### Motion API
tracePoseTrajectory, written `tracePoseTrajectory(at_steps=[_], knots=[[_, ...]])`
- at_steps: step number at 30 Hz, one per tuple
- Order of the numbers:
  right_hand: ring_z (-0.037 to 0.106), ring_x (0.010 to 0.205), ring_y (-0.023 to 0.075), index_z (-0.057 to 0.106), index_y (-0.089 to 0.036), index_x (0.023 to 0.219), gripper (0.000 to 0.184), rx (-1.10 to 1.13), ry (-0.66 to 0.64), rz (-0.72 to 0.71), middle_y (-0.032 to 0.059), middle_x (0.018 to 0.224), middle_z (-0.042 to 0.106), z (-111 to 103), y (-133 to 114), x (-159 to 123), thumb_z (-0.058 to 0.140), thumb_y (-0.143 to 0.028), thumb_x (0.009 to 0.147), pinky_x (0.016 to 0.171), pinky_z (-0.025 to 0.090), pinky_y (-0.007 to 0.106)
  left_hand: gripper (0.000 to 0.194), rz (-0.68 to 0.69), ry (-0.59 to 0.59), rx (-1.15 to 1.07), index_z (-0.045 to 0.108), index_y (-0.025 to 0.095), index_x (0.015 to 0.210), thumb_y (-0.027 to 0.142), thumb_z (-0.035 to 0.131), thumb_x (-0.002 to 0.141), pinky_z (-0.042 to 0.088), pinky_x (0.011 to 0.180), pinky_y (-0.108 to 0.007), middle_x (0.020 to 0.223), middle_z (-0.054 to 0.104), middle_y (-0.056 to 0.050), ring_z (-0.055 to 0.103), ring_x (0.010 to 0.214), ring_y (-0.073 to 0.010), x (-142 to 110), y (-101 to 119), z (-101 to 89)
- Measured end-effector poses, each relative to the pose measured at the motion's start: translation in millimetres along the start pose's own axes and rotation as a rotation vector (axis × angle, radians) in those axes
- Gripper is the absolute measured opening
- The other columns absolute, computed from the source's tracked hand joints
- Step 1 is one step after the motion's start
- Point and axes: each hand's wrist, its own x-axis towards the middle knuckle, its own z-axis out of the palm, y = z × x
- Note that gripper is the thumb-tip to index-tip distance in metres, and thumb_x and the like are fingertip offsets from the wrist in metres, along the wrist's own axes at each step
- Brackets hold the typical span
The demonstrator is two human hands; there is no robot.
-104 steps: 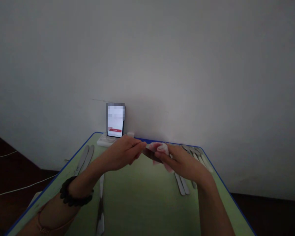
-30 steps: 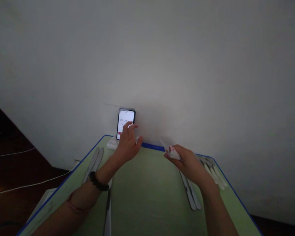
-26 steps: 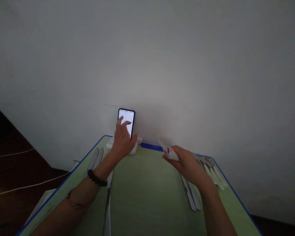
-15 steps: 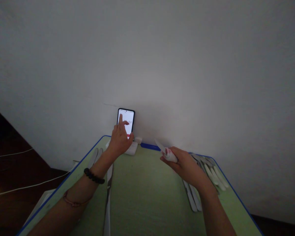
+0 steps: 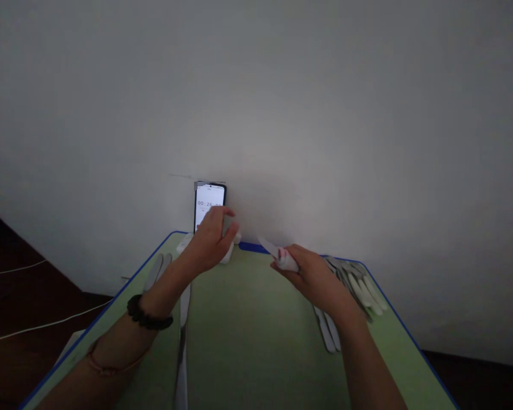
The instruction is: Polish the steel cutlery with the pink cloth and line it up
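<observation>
Lower across the upright black-edged phone with a lit white screen (image 5: 206, 195) than half a second ago, the bare left hand (image 5: 210, 242) now leaves most timer digits showing. Wrapped in a rolled pink-and-white cloth (image 5: 288, 261), a slim silver metal blade (image 5: 268, 247) sits above the far part of the pale-green, blue-edged table (image 5: 256, 330), held by the bare right hand (image 5: 312, 274), whose fingers close round the cloth. Its long axis slants up and leftward from them; the right hand is nearer, the left apart, off to the tip's left. The left fingers curl loosely, holding nothing visible; whether they touch the screen, I cannot tell. White-handled metal utensils (image 5: 363, 287) lie right of the right wrist
</observation>
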Motion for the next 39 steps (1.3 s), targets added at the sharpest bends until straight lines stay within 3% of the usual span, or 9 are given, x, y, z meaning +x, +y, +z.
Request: tracePoseTrajectory(at_steps=[3, 7, 10, 14, 21, 24, 30, 34, 39], knots=[[0.057, 0.077, 0.0174, 0.06, -0.017, 0.088, 0.012, -0.068, -0.05, 0.036, 0.0068, 0.088, 0.062, 3, -2, 1, 0.053, -0.027, 0.089, 0.069, 0.039, 0.026, 0.046, -0.048, -0.393, -0.203, 0.056, 0.018, 0.082, 0.042, 0.019, 0.097, 0.045, 0.071, -0.029, 0.074, 0.059, -0.002, 0.055, 0.069, -0.0161, -4, 27, -11.6], [0.058, 0.08, 0.0189, 0.06, -0.018, 0.091, 0.009, -0.134, -0.099, 0.045, 0.007, 0.092, 0.061, 8, -7, 1, 0.056, -0.024, 0.087, 0.07, 0.039, 0.027, 0.047, -0.069, -0.581, -0.243, 0.056, 0.018, 0.072, 0.048, 0.028, 0.094, 0.037, 0.054, -0.023, 0.058, 0.055, 0.002, 0.05, 0.052, -0.0119, -10, 45, -14.4], [0.058, 0.081, 0.0202, 0.06, -0.018, 0.093, 0.01, -0.154, -0.092, 0.029, 0.0072, 0.093, 0.062, 10, -9, 1, 0.057, -0.025, 0.086, 0.07, 0.038, 0.028, 0.035, -0.062, -0.578, -0.168, 0.055, 0.018, 0.076, 0.047, 0.042, 0.089, 0.028, 0.045, -0.021, 0.051, 0.048, 0.006, 0.042, 0.045, -0.0096, -11, 46, -12.1], [0.057, 0.076, 0.0179, 0.061, -0.018, 0.091, 0.013, -0.126, -0.064, -0.006, 0.006, 0.089, 0.061, 9, -2, 0, 0.056, -0.029, 0.087, 0.068, 0.038, 0.027, 0.038, -0.011, -0.481, -0.157, 0.05, 0.017, 0.062, 0.044, 0.042, 0.088, 0.023, 0.045, -0.021, 0.05, 0.035, 0.007, 0.033, 0.046, -0.0083, -6, 39, -19.1], [0.057, 0.077, 0.0165, 0.063, -0.017, 0.089, 0.015, -0.089, -0.027, 0.037, 0.0058, 0.087, 0.061, -10, 29, -5, 0.059, -0.031, 0.086, 0.068, 0.039, 0.025, 0.037, -0.244, -0.312, -0.43, 0.042, 0.019, 0.059, 0.047, 0.048, 0.083, 0.025, 0.043, -0.019, 0.05, 0.031, 0.007, 0.029, 0.044, -0.0074, 0, 21, -36.8], [0.057, 0.076, 0.0164, 0.063, -0.017, 0.09, 0.015, -0.103, -0.045, 0.033, 0.0058, 0.087, 0.061, -13, 25, -7, 0.058, -0.031, 0.087, 0.068, 0.039, 0.025, 0.038, -0.258, -0.372, -0.494, 0.04, 0.019, 0.059, 0.048, 0.048, 0.082, 0.027, 0.043, -0.019, 0.05, 0.031, 0.008, 0.031, 0.044, -0.0074, -1, 25, -35.0], [0.058, 0.078, 0.0166, 0.063, -0.019, 0.092, 0.014, -0.064, -0.115, -0.027, 0.005, 0.092, 0.063, 4, -8, -5, 0.059, -0.03, 0.085, 0.069, 0.038, 0.025, 0.039, -0.025, -0.656, -0.349, 0.046, 0.018, 0.06, 0.044, 0.041, 0.089, 0.026, 0.042, -0.019, 0.048, 0.041, 0.006, 0.034, 0.043, -0.0076, -8, 45, -27.1], [0.057, 0.077, 0.0157, 0.063, -0.018, 0.091, 0.017, -0.024, -0.109, -0.046, 0.0047, 0.09, 0.063, 9, 0, -2, 0.056, -0.034, 0.088, 0.068, 0.038, 0.024, 0.038, -0.016, -0.569, -0.364, 0.045, 0.017, 0.056, 0.042, 0.047, 0.085, 0.022, 0.04, -0.019, 0.048, 0.035, 0.006, 0.03, 0.042, -0.0067, -7, 39, -28.3], [0.057, 0.076, 0.0159, 0.063, -0.017, 0.089, 0.017, -0.044, -0.044, -0.028, 0.0055, 0.086, 0.061, -6, 31, -4, 0.055, -0.032, 0.088, 0.069, 0.039, 0.024, 0.037, -0.258, -0.316, -0.656, 0.049, 0.018, 0.053, 0.044, 0.062, 0.076, 0.025, 0.037, -0.018, 0.046, 0.035, 0.005, 0.031, 0.04, -0.0067, -2, 18, -38.2]])
